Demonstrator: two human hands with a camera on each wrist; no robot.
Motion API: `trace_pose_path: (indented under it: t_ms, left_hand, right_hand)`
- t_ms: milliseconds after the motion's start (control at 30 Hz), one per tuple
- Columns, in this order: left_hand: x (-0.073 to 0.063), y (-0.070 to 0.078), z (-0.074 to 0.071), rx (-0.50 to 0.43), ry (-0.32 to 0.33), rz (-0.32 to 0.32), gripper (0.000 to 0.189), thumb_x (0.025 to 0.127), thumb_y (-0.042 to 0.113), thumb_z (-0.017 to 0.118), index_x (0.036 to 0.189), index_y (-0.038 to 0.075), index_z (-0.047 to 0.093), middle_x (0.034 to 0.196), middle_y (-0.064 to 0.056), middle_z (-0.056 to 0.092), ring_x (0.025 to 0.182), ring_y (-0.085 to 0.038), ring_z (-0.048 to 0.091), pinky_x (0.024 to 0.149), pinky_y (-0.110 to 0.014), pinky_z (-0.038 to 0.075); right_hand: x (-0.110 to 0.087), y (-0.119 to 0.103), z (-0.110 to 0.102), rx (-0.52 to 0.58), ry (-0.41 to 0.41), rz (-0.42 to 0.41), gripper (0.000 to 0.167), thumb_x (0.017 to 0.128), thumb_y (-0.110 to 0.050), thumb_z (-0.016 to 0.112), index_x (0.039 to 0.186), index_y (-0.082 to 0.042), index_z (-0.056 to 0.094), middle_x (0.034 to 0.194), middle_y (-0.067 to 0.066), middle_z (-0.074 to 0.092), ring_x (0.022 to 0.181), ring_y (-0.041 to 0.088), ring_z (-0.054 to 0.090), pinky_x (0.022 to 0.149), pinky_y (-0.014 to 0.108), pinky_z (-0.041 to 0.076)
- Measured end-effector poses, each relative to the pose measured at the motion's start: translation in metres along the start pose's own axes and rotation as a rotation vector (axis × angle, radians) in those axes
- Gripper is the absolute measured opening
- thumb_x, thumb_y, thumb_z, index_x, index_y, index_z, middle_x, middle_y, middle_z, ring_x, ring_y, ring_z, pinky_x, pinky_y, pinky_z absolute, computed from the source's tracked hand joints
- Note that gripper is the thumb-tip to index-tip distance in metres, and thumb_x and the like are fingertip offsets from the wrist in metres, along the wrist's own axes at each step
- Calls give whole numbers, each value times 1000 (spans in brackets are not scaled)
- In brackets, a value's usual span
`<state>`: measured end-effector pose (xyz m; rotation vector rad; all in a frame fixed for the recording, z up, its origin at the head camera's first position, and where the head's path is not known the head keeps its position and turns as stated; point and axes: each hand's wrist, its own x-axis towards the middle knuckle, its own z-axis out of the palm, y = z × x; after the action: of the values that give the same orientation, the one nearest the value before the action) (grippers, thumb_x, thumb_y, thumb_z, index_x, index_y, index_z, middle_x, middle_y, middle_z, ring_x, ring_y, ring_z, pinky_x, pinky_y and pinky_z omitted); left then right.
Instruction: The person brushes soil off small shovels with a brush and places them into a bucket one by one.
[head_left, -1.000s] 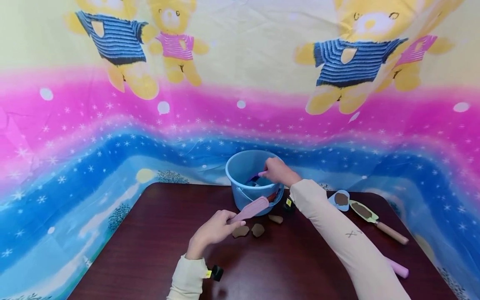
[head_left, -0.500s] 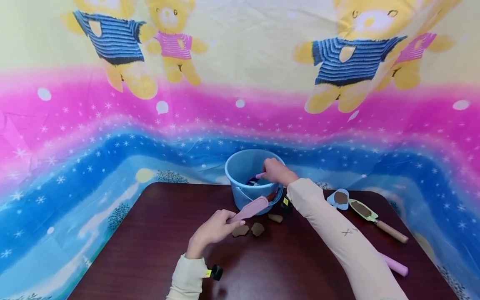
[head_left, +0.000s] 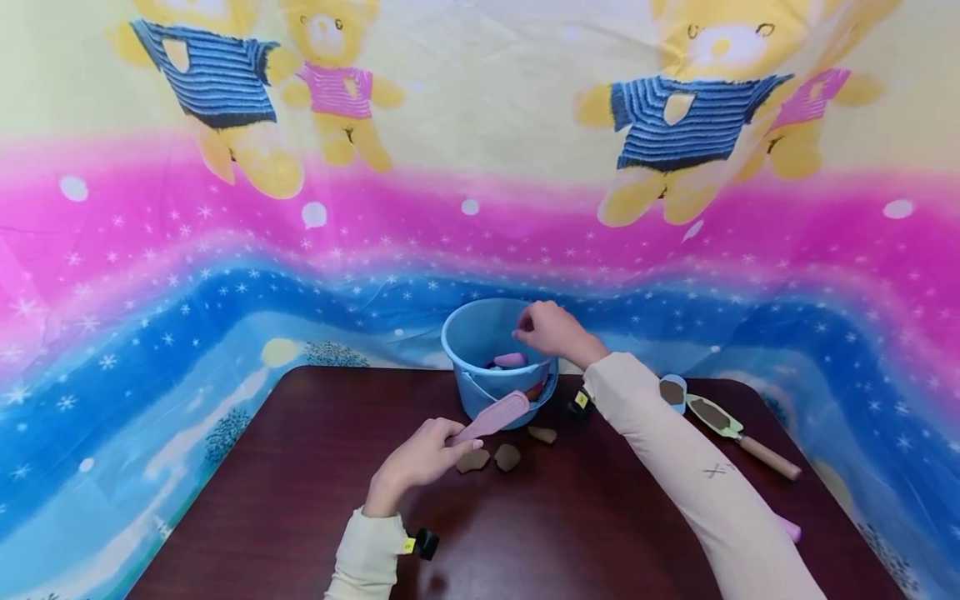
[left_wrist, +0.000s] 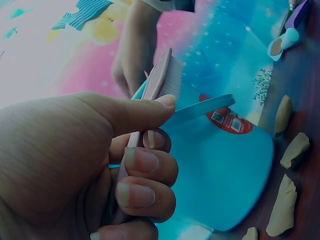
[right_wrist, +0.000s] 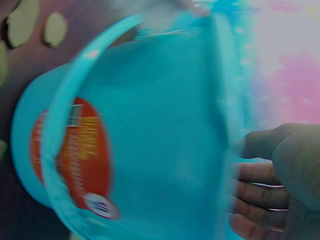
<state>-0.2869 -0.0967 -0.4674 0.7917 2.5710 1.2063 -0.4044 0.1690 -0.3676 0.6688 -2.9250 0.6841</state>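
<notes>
My left hand (head_left: 420, 454) grips a pink brush (head_left: 498, 414) by its handle, in front of the blue bucket (head_left: 480, 390). White bristles (left_wrist: 173, 77) show along the brush head in the left wrist view. Over the bucket's right rim is my right hand (head_left: 553, 331), its fingers loosely bent and holding nothing. Inside the bucket, below that hand, a tool with a pink handle (head_left: 511, 360) lies partly hidden by the wall. Several brown, stone-like pieces (head_left: 507, 457) lie on the table before the bucket.
To the right, a small blue scoop (head_left: 672, 392) and a green trowel (head_left: 712, 415) with a wooden handle each bear something brown. A pink handle (head_left: 789, 528) pokes out beyond my right sleeve. Behind the dark table (head_left: 300, 500) hangs a bear-print cloth (head_left: 420, 233).
My right hand has let go of the pink-handled tool inside the bucket and risen slightly toward the rim. The left hand keeps its hold on the brush; the head view has shifted a little.
</notes>
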Motion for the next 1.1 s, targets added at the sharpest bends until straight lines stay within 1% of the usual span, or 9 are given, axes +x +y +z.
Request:
trace_pose_path:
  t_ms: [100,233,367,500,633,800,900,1000,1100]
  left_hand:
    - [0,0,0,1,-2,4,22,101,33,63,93,14,71,58,4,47,49,-9,39,47,-24,36]
    - [0,1,0,7,-5,8,22,101,33,63,93,14,71,58,5,46,49,-8,38,47,-24,36]
    - [0,1,0,8,-12,-4,21,101,32,64,95,14,72,59,4,47,49,-9,39,47,-24,36]
    - [2,3,2,8,-15,-7,19,101,30,64,96,14,72,59,4,48,49,-9,39,47,-24,36]
    - [2,5,3,11,-20,0,20,101,31,64,96,14,72,59,4,48,50,-9,39,47,-24,36]
    - [2,7,4,5,-27,1,23,101,34,64,92,14,72,59,4,48,50,-10,40,48,-24,37]
    - [1,8,5,0,-28,2,24,101,35,64,91,15,71,59,3,48,51,-10,40,48,-25,37]
    - [-1,7,4,-1,-25,-5,23,101,34,64,93,14,72,59,3,48,51,-10,40,48,-25,37]
    - [-2,5,4,-2,-23,-12,22,101,33,64,97,13,73,60,3,49,51,-11,40,48,-25,38]
  right_hand:
    - [-10,2,-21,30,61,-9,28,101,-20,64,119,0,71,110,14,73,97,25,69,87,44,57]
    - [-32,13,-49,80,121,28,29,102,-20,63,120,1,70,112,16,71,101,29,68,88,46,56]
    - [-63,32,-68,92,145,82,32,103,-24,61,123,0,69,116,18,71,105,31,67,90,49,55]
    - [-103,54,-75,79,155,140,35,104,-29,59,124,-1,68,117,18,71,106,32,67,90,51,54]
    - [-149,75,-68,62,126,176,35,104,-28,60,124,0,68,115,19,72,102,32,69,86,49,55]
    - [-199,101,-39,20,142,210,25,98,-20,67,113,0,73,104,13,74,91,26,70,75,42,55]
    - [-223,113,-23,-2,132,260,24,94,-18,73,109,1,73,100,13,74,88,27,70,75,45,56]
    - [-244,124,-14,-24,64,334,36,88,-21,79,112,5,70,102,17,73,92,32,69,80,51,56]
    - [-260,136,-12,-62,-35,410,42,83,-24,83,109,5,69,99,17,71,88,32,67,77,53,55]
